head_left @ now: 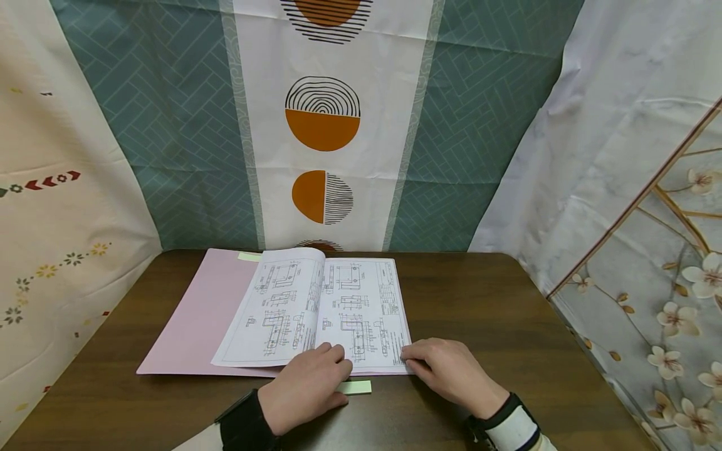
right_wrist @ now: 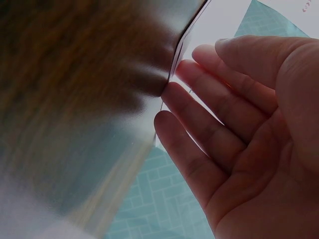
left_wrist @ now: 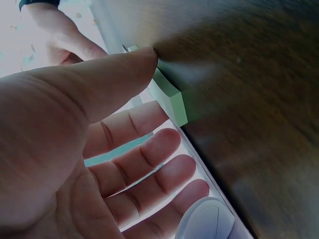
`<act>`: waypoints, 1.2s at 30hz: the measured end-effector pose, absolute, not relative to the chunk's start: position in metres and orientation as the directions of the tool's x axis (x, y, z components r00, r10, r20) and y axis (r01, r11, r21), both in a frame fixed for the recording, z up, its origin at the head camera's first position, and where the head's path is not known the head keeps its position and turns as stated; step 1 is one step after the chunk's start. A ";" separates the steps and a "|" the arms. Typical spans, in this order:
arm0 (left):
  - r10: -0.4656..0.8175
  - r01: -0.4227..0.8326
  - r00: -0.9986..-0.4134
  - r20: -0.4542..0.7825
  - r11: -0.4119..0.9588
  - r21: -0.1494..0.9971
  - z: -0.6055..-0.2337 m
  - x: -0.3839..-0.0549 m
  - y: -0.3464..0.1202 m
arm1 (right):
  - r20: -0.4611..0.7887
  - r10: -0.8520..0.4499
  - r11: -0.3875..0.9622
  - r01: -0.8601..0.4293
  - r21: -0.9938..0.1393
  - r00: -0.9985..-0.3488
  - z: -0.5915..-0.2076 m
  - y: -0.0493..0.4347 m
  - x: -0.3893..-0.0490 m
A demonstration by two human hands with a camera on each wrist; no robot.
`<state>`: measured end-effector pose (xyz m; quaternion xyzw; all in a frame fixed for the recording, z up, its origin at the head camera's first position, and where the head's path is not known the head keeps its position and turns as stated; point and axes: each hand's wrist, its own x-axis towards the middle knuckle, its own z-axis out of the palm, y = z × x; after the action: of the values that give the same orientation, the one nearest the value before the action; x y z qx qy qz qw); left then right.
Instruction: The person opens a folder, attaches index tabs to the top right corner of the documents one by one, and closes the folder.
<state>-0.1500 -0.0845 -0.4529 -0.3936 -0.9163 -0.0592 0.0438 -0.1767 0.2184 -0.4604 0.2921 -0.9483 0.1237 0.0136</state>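
An open booklet (head_left: 369, 294) of white pages with line drawings lies on a pink folder (head_left: 192, 326). My left hand (head_left: 310, 382) rests at the booklet's lower edge near the fold. In the left wrist view its fingers (left_wrist: 164, 142) are loosely bent and the thumb stands apart from them, beside a pale green strip (left_wrist: 172, 97). That green strip sticks out below the folder's near edge. At the lower right corner of the right page, my right hand (head_left: 451, 373) touches the paper's edge with its fingertips. Its fingers (right_wrist: 199, 134) are nearly straight in the right wrist view.
Everything lies on a dark brown wooden table (head_left: 479, 300). Another green strip (head_left: 249, 257) shows at the folder's far edge. A patterned curtain (head_left: 186, 125) hangs behind the table, with a cream cloth (head_left: 62, 238) on the left and a floral cloth (head_left: 637, 250) on the right.
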 end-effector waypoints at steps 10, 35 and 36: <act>0.715 0.727 -0.683 0.151 0.684 0.049 -0.456 -0.150 -0.083 | 0.099 -0.550 0.801 -0.558 -0.219 -0.829 -0.460 0.218 -0.176; 0.686 0.705 -0.705 0.177 0.705 0.078 -0.448 -0.146 -0.080 | 0.104 -0.559 0.793 -0.567 -0.223 -0.823 -0.458 0.219 -0.174; 0.687 0.705 -0.707 0.171 0.704 0.085 -0.448 -0.146 -0.080 | 0.103 -0.558 0.794 -0.565 -0.223 -0.824 -0.458 0.218 -0.174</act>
<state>-0.1463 -0.0796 -0.4480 -0.3777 -0.9209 -0.0722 0.0632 -0.1737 0.2184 -0.4576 0.2965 -0.9470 0.1229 0.0158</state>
